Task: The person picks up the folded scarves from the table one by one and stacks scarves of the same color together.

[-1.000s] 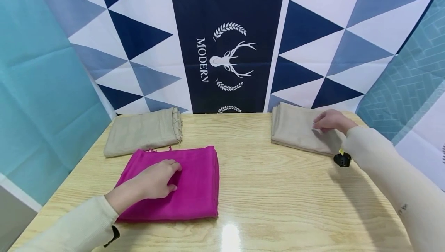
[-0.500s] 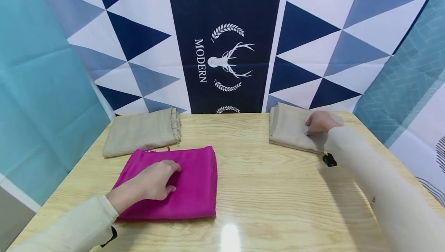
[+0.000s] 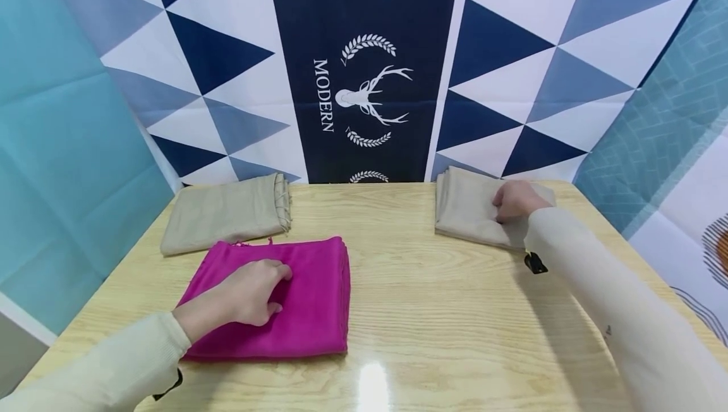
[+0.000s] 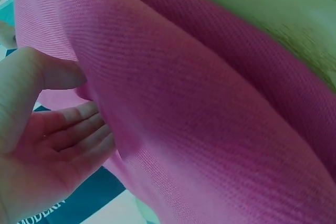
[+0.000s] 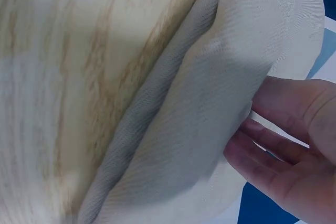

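A folded magenta cloth lies on the near left of the table. My left hand rests on its top, fingertips and thumb touching the fabric with a gap between them; in the left wrist view the fingers meet the magenta weave. At the back right lies a folded beige cloth. On top of it is my right hand, its thumb and fingertips against the fabric, as the right wrist view shows with the beige cloth beside the fingers.
Another folded beige cloth with a fringed edge lies at the back left, just behind the magenta one. The wooden table ends at a patterned backdrop. Teal sheets hang along the left side.
My right hand has moved slightly left and come down onto the right beige cloth. The left hand stays on the magenta cloth. The head view has shifted a little.
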Demonstrator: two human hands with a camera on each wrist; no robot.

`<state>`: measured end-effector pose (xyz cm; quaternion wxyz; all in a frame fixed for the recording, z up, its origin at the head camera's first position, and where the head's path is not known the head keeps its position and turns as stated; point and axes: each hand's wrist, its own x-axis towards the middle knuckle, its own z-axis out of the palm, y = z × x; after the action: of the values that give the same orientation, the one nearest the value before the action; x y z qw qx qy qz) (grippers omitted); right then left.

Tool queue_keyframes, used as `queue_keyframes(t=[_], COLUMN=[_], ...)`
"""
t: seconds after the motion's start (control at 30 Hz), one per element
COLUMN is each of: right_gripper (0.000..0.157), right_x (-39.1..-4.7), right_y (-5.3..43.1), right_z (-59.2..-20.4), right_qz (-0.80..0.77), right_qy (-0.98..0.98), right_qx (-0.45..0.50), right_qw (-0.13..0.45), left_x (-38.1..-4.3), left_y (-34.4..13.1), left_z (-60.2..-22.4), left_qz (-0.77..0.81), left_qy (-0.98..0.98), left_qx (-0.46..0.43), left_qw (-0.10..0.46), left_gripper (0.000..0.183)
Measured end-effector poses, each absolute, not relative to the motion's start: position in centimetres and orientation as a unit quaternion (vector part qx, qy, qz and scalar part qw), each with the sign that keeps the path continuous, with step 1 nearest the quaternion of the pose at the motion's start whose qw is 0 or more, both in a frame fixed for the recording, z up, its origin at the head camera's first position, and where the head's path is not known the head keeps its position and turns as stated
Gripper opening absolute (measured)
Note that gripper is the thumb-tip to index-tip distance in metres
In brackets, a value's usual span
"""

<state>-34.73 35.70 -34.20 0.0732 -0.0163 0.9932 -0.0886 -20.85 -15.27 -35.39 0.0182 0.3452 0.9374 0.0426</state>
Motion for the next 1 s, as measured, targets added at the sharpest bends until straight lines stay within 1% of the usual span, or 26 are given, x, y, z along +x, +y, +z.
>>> queue_keyframes(t=[0.13,0.4,0.7,0.87,1.0], right_gripper=[0.046,0.045,0.043,0.042,0.041], right_x=[-34.4,-34.1,-33.3,-33.0,-32.8], right_y=[35.8,35.1,35.0,34.4,33.8], right_z=[-34.0,-34.1,-35.3,-35.6,-35.7], right_qz=[-0.082,-0.072,-0.066,-0.053,-0.047], right_qy=[0.994,0.994,0.992,0.991,0.991], right_qx=[-0.021,-0.059,-0.099,-0.117,-0.126], right_qw=[0.074,0.056,0.043,0.024,0.011], left_x=[-20.9,-20.5,-20.1,-20.2,-20.5], left_y=[-15.3,-15.9,-15.8,-15.6,-15.6], left_z=[-35.0,-34.9,-35.5,-35.8,-35.7], left_qz=[0.036,0.037,0.045,0.047,0.048], left_qy=[0.936,0.934,0.93,0.928,0.927], left_qx=[0.35,0.355,0.364,0.37,0.372], left_qw=[0.02,0.008,0.003,-0.006,-0.002], left_gripper=[0.038,0.039,0.039,0.039,0.04])
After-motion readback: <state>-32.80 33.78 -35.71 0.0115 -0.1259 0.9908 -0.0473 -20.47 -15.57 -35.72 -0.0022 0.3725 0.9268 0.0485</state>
